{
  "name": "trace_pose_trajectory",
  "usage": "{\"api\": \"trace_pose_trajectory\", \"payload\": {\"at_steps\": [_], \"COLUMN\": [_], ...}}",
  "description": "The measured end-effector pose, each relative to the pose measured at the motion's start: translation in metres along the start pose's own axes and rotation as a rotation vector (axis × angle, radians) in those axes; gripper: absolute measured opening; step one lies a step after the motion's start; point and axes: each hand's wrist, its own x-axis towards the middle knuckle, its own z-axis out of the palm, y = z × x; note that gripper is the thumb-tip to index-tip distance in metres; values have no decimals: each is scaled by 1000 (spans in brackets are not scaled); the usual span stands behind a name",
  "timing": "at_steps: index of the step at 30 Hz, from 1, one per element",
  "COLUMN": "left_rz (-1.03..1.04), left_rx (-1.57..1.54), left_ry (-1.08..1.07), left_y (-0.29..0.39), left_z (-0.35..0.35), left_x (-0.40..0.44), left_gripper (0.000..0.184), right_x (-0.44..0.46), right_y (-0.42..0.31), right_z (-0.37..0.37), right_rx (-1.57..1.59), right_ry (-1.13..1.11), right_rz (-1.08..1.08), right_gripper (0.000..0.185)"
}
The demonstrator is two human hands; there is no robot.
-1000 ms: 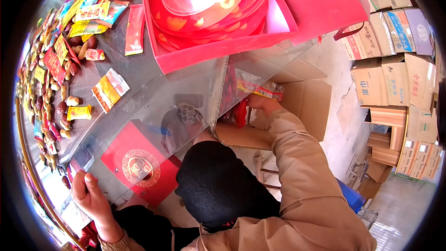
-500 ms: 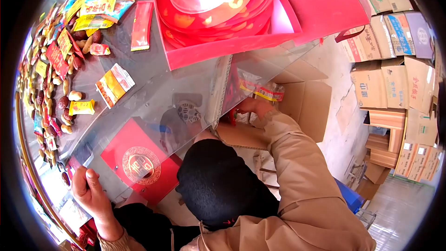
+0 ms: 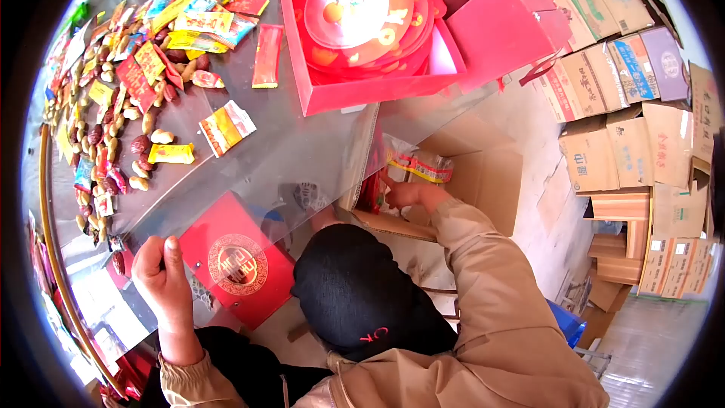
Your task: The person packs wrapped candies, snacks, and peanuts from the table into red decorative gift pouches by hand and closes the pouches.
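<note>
My right hand [image 3: 406, 192] reaches into an open cardboard box [image 3: 487, 200] on the floor. Its index finger is stretched toward red packets [image 3: 371, 190] at the box's left side, and nothing shows in its grip. Beside it lies a clear packet with a red and yellow band [image 3: 424, 168]. At the lower left my left hand [image 3: 161, 276] is held up in a loose fist, thumb raised, with nothing visible in it. A red box with a gold round emblem [image 3: 240, 264] is to its right. My black-clothed knee [image 3: 359, 287] bends between my arms.
The table holds peanuts [image 3: 162, 136], dates [image 3: 141, 143] and wrapped sweets [image 3: 204, 21]. A red carton [image 3: 377, 94] with stacked round red sheets [image 3: 419, 23] stands at the table's edge. Cardboard boxes [image 3: 664, 143] are piled along the right.
The view has shifted, so the table items sit further right. My right index finger now shows stretched out inside the cardboard box. My left hand stays in a fist.
</note>
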Motion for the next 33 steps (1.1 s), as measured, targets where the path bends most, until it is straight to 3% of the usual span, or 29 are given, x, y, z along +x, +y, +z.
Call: {"api": "trace_pose_trajectory", "payload": {"at_steps": [2, 5, 6, 8, 13, 17, 19, 20, 22, 26, 30, 33], "left_rz": [2, 14, 30, 35, 66, 79, 110, 101, 103, 146, 148, 152], "left_rx": [-7, 47, 44, 34, -13, -42, -43, -30, -57, -78, -102, -116], "left_ry": [0, -8, 1, 11, 23, 22, 49, 40, 36, 18, 10, -1], "left_y": [2, 4, 5, 9, 11, 16, 15, 17, 17, 16, 23, 23], "left_z": [0, -3, -4, -4, -5, -9, -8, -11, -11, -19, -31, -38], "left_x": [0, 3, 4, 5, 5, 5, 4, 4, 3, -2, -5, -6], "left_gripper": [41, 39, 39, 38, 38, 38, 38, 39, 38, 37, 37, 36], "right_x": [-8, -15, -32, -73, -192, -256, -272, -272, -259, -240, -223, -218], "right_y": [5, 26, 15, -16, -98, -165, -197, -208, -219, -239, -245, -261], "right_z": [-1, 3, 3, -4, -12, -25, -55, -64, -85, -103, -118, -120], "right_rx": [-104, -333, -303, -132, 159, 374, -44, -55, -149, -222, 168, 453], "right_ry": [16, 280, 393, 380, 543, 1029, 1426, 1492, 1587, 1605, 1549, 1431], "right_rz": [-46, -402, -440, -455, -544, -995, -1128, -1056, -888, -677, -885, -873], "right_gripper": [78, 64, 39, 28, 23, 9, 13, 19, 34, 36, 42, 44]}}
